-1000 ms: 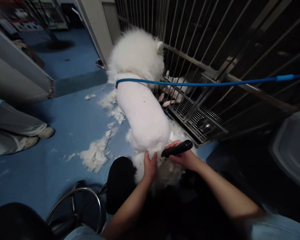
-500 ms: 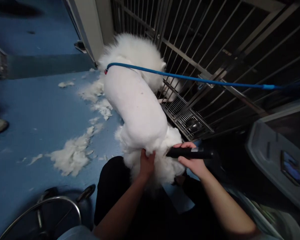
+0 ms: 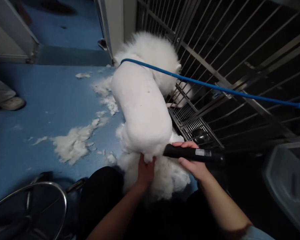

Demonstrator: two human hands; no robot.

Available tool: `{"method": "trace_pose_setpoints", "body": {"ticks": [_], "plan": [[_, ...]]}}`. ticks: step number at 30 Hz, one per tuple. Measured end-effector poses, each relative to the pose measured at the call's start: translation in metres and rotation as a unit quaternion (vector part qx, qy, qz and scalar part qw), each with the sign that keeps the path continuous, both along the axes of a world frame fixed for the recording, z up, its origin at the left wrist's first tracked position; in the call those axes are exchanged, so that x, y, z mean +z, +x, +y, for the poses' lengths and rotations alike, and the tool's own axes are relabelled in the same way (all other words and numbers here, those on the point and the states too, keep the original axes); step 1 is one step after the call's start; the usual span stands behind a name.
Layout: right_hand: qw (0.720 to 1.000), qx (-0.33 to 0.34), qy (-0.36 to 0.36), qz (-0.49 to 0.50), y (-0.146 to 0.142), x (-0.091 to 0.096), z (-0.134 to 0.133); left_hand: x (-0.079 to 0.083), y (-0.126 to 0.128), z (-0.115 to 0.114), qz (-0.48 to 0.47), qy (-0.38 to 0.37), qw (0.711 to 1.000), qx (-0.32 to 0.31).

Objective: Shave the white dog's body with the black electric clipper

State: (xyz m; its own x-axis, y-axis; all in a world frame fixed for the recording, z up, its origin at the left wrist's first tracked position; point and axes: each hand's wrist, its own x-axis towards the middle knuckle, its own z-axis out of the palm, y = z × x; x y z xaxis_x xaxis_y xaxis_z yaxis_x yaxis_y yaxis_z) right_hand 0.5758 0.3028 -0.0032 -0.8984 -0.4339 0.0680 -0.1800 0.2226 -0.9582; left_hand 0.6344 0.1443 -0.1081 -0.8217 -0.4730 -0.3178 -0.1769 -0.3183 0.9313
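A white dog [image 3: 142, 106] stands on the blue floor with its back to me, body shaved short and head still fluffy. A blue leash [image 3: 215, 87] runs from its neck to the right. My left hand [image 3: 145, 170] is closed on the fur at the dog's rump. My right hand [image 3: 193, 163] grips a black electric clipper [image 3: 193, 154], its head touching the dog's right hindquarter. Long white fur hangs below both hands.
Clumps of cut white fur [image 3: 73, 143] lie on the blue floor [image 3: 40, 110] left of the dog. A metal cage [image 3: 227, 60] stands to the right, a grey bin [image 3: 290, 180] at the far right, a stool's metal ring [image 3: 40, 203] lower left. Another person's shoe [image 3: 11, 103] shows at the left edge.
The view has swung a little, so the dog and hands sit further right. My right hand has turned the clipper more level against the hindquarter. My left hand keeps its hold on the rump.
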Motion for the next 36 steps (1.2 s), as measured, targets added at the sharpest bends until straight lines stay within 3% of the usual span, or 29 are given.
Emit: {"method": "trace_pose_setpoints", "body": {"ticks": [4, 6, 11, 18, 24, 28, 33, 36], "plan": [[0.999, 0.035, 0.019, -0.019, -0.014, -0.02, -0.005, -0.001, 0.004, -0.009, 0.016, 0.006, 1.0, 0.012], [0.998, 0.059, 0.004, -0.026, -0.021, -0.029, -0.004, 0.003, 0.007, -0.013, 0.003, -0.027, 1.0, 0.012], [0.993, 0.033, -0.111, 0.013, -0.029, -0.039, -0.01, 0.02, 0.005, -0.014, 0.005, -0.143, 0.989, 0.026], [0.998, 0.028, -0.047, 0.021, -0.024, -0.05, -0.025, 0.017, -0.008, -0.014, 0.006, -0.082, 0.994, 0.066], [0.986, -0.006, -0.159, 0.044, -0.028, -0.039, -0.025, 0.017, -0.001, -0.013, 0.015, -0.034, 0.997, 0.066], [0.991, -0.02, -0.126, 0.046, -0.016, -0.042, -0.026, 0.017, -0.001, -0.01, 0.018, -0.024, 0.996, 0.083], [0.994, 0.021, -0.103, -0.018, -0.014, -0.045, -0.024, 0.015, 0.0, -0.006, 0.021, -0.033, 0.995, 0.097], [0.986, -0.063, -0.152, 0.031, -0.018, -0.045, -0.025, 0.017, 0.0, -0.002, 0.024, -0.044, 0.994, 0.093]]}}
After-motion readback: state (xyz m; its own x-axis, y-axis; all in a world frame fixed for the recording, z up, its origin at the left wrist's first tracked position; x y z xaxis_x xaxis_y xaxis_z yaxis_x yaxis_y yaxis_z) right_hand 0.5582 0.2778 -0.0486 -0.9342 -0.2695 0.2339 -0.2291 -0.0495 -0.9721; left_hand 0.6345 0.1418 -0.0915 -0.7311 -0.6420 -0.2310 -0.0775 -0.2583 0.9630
